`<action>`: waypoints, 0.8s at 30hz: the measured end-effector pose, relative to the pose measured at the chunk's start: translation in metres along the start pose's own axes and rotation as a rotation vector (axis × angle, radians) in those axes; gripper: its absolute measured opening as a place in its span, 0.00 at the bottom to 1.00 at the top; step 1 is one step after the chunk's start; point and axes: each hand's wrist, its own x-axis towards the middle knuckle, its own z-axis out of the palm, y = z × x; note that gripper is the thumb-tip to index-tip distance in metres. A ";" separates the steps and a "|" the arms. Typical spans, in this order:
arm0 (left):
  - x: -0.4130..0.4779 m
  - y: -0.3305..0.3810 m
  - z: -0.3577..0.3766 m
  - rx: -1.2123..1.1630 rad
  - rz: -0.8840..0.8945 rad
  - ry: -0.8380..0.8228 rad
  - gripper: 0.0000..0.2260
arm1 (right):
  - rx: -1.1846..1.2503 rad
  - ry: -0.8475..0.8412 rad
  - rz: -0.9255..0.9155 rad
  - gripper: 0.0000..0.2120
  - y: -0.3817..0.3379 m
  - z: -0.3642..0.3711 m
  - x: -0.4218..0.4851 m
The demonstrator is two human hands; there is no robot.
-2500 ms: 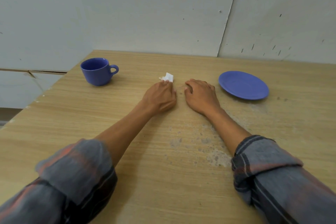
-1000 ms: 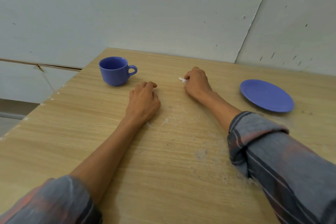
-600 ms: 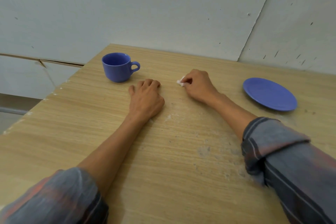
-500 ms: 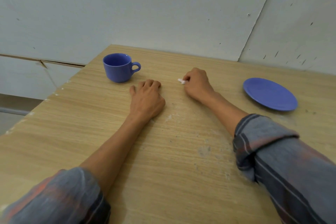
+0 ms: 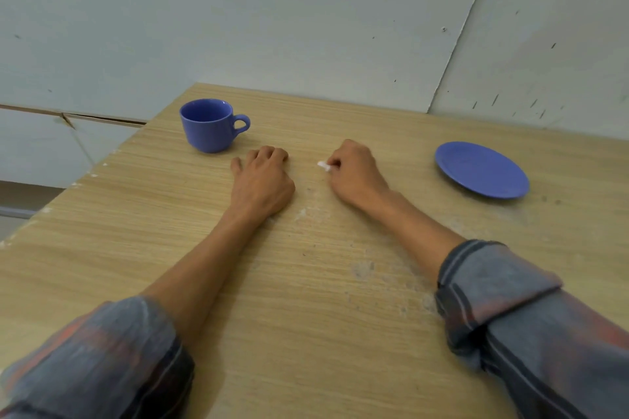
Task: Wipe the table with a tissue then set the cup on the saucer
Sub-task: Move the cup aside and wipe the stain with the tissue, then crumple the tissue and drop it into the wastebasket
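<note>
Near the middle of the frame, the right hand (image 5: 355, 172) is curled into a loose fist on the light wood-grain worktop (image 5: 306, 299), pinching a small white crumpled tissue (image 5: 323, 165) that pokes out at its fingertips. Just left of it, the left hand (image 5: 262, 184) lies palm down on the worktop, fingers bent and holding nothing. A blue ceramic cup (image 5: 211, 124) stands upright at upper left, handle pointing right, close to the left hand's fingers. A blue round saucer (image 5: 481, 168) sits bare at right, well apart from the cup. Rolled grey plaid sleeves (image 5: 510, 309) fill the lower corners.
</note>
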 end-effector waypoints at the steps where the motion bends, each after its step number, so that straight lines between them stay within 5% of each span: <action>1: 0.000 0.001 -0.002 -0.052 0.010 0.018 0.22 | 0.019 -0.049 -0.051 0.09 -0.008 0.001 -0.005; 5: -0.008 0.008 -0.013 -0.460 0.081 0.124 0.17 | 0.384 -0.302 0.089 0.08 -0.007 -0.030 -0.008; 8: -0.018 0.021 -0.023 -0.820 0.047 -0.022 0.15 | 1.131 -0.316 0.360 0.09 0.003 -0.059 -0.017; 11: -0.027 0.044 -0.033 -1.056 0.088 -0.178 0.13 | 1.427 -0.329 0.443 0.09 0.009 -0.076 -0.030; 16: -0.032 0.090 -0.049 -1.086 0.219 -0.162 0.13 | 1.555 -0.232 0.437 0.07 0.012 -0.102 -0.050; 24: -0.045 0.157 -0.059 -1.129 0.132 0.037 0.12 | 1.455 0.222 0.402 0.09 0.018 -0.137 -0.077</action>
